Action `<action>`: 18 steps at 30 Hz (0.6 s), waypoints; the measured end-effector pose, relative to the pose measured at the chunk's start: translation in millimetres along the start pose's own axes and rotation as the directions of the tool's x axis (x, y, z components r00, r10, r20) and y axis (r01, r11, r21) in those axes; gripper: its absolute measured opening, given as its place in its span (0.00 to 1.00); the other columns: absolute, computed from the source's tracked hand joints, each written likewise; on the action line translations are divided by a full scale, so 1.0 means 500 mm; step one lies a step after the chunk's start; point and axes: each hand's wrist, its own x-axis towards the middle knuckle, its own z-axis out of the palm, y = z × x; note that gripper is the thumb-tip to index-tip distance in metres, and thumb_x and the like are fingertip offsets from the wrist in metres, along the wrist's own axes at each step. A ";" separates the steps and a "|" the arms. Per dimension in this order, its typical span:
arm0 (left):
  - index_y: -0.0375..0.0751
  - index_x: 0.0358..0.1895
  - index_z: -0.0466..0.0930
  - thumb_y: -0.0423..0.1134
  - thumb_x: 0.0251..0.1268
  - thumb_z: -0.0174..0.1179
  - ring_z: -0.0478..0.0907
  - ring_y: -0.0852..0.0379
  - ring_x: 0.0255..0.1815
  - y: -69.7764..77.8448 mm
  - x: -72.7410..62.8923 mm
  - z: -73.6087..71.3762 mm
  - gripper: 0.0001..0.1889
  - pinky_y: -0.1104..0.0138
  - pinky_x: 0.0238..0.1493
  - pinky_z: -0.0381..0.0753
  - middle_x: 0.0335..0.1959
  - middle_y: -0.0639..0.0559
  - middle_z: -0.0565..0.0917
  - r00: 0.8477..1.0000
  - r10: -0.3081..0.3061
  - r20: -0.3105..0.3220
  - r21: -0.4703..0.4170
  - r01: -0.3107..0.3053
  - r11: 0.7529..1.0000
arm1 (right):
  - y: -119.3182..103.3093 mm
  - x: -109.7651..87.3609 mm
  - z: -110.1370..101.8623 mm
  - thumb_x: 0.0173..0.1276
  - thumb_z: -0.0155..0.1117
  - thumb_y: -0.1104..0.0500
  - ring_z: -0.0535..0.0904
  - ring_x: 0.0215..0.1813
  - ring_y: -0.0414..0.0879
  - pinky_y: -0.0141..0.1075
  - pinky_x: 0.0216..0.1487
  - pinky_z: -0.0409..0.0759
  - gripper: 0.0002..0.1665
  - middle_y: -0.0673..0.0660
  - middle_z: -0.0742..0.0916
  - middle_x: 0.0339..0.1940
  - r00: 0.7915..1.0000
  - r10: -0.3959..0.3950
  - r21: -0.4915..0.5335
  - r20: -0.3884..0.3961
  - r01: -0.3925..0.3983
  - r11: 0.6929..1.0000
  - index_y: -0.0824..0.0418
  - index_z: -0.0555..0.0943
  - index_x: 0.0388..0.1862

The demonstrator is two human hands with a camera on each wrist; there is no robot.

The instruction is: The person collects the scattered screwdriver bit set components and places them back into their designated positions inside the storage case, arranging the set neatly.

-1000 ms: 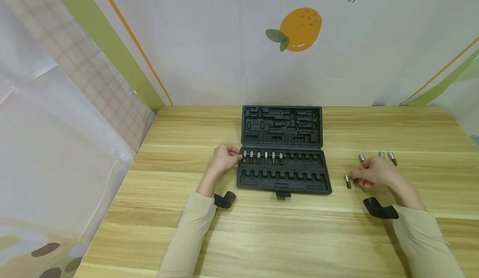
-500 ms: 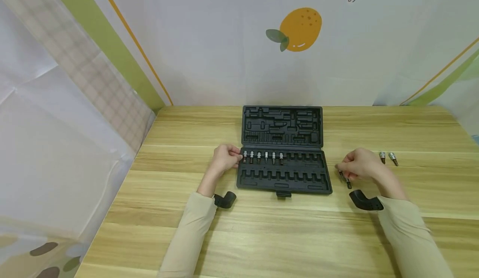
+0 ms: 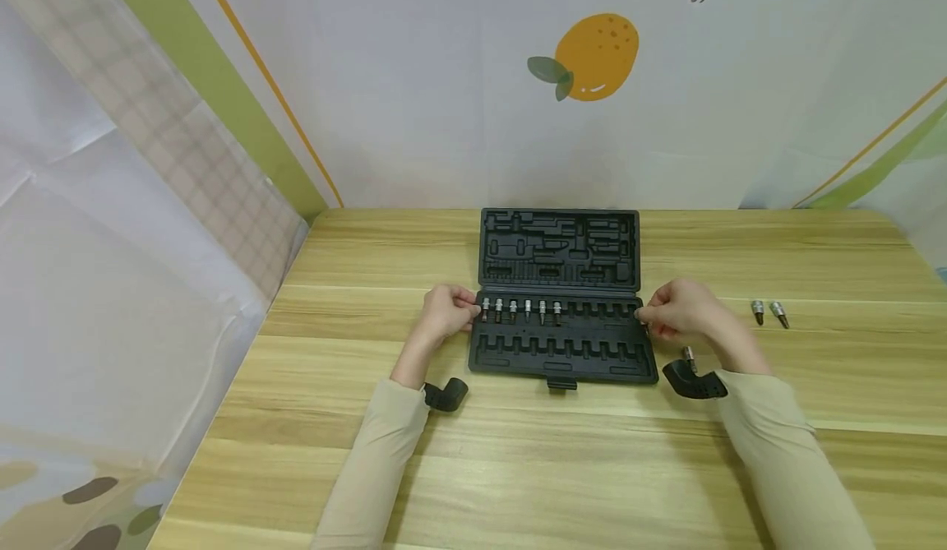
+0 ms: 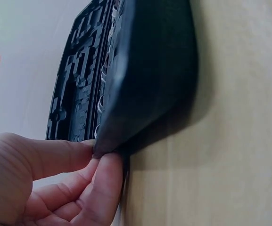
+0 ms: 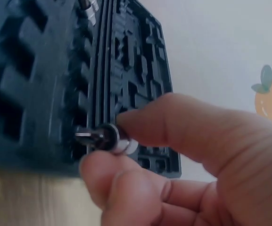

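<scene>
A black plastic socket case lies unfolded on the wooden table, its lid laid back toward the wall. Several silver bit sockets sit side by side in the left part of its upper row of slots. My left hand pinches the case's left edge between thumb and fingers. Over the right edge, my right hand holds a bit socket between thumb and forefinger. In the right wrist view its dark tip points toward the slots at the right end of the upper row.
Two bit sockets lie on the table at the right. Another bit socket lies beside the right wrist's black camera mount. Behind the table hangs a white printed cloth.
My right hand has moved left from the loose bit sockets to the case's right edge, carrying a bit socket. The left hand stays on the case's left edge.
</scene>
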 end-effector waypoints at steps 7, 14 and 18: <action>0.27 0.41 0.79 0.25 0.60 0.60 0.78 0.57 0.23 0.002 0.000 0.001 0.07 0.68 0.27 0.84 0.31 0.41 0.80 1.000 0.005 -0.003 0.002 -0.005 1.000 | -0.028 0.016 0.006 0.66 0.59 0.59 0.76 0.17 0.41 0.31 0.20 0.72 0.14 0.50 0.80 0.13 1.000 -0.028 -0.018 0.003 0.028 0.999 0.67 0.82 0.23; 0.27 0.40 0.80 0.25 0.59 0.60 0.77 0.58 0.21 0.004 0.000 0.002 0.07 0.68 0.26 0.84 0.30 0.41 0.81 1.000 -0.001 -0.016 0.015 0.001 1.000 | -0.048 0.034 0.018 0.66 0.60 0.59 0.77 0.18 0.42 0.32 0.20 0.73 0.14 0.51 0.80 0.13 0.999 -0.045 -0.015 0.006 0.045 0.999 0.67 0.82 0.23; 0.27 0.40 0.80 0.25 0.59 0.60 0.77 0.58 0.22 0.003 0.000 0.002 0.07 0.68 0.26 0.84 0.30 0.41 0.81 1.000 -0.005 -0.016 0.012 0.005 1.000 | -0.059 0.042 0.024 0.65 0.60 0.59 0.77 0.18 0.42 0.32 0.21 0.74 0.15 0.50 0.81 0.13 0.999 -0.053 -0.031 0.006 0.054 0.998 0.67 0.83 0.23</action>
